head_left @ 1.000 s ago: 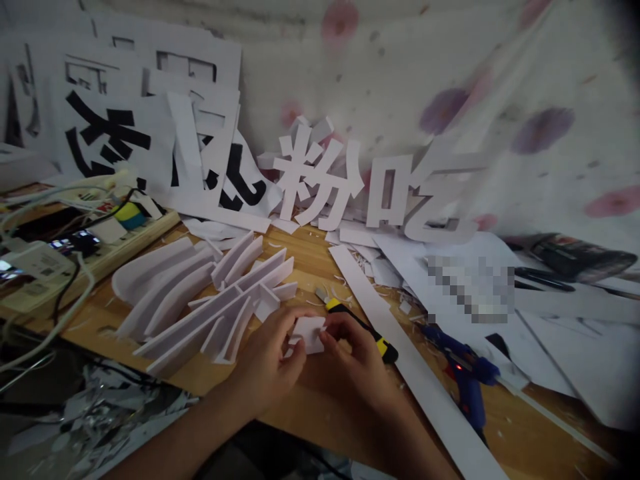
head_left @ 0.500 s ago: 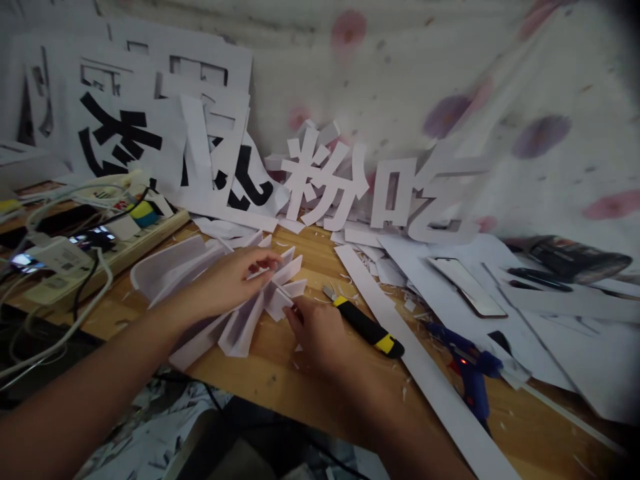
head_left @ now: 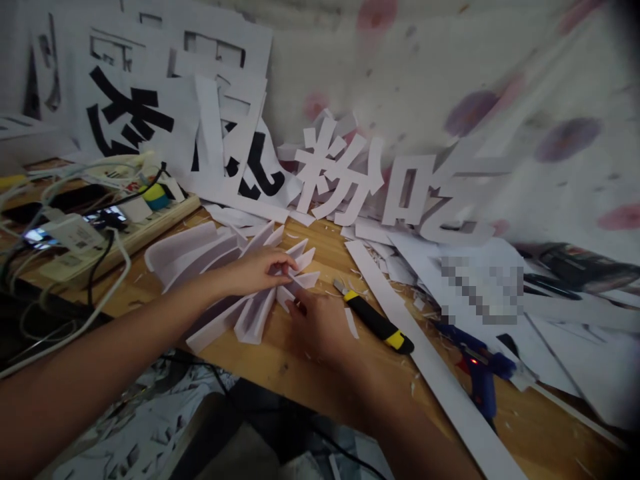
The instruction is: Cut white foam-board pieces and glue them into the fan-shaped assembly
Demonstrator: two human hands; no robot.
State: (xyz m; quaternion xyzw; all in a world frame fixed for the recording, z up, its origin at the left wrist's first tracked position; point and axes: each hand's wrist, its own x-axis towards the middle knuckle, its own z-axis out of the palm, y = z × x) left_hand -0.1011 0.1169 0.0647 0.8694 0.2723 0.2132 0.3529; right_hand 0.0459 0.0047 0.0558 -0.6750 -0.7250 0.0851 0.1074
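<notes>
A white letter shape with thin upright walls [head_left: 251, 320], seemingly board or plastic, lies on the wooden table [head_left: 280, 373]. My left hand [head_left: 263, 270] reaches over it, thumb and fingers curled together at the walls near its right end. Just to the right, my right hand [head_left: 323, 323] pinches at the same end from the near side. Its fingertips are partly hidden, so any small piece between them cannot be made out. A yellow and black utility knife [head_left: 377, 320] lies beside my right hand, blade pointing toward the letter. Near that wrist is a small white scrap [head_left: 351, 323].
A long white strip [head_left: 435, 373] runs down the table, with a blue glue gun [head_left: 480, 373], its red light on, to the right. Cut-out white characters [head_left: 340, 173] stand behind. At left, a power strip [head_left: 165, 217] carries tangled cables. Scraps litter the floor [head_left: 135, 427].
The camera view has swung slightly, so everything sits farther right. My right fingers have moved in closer to my left fingertips at the letter's walls. The white scrap now shows beside my right hand.
</notes>
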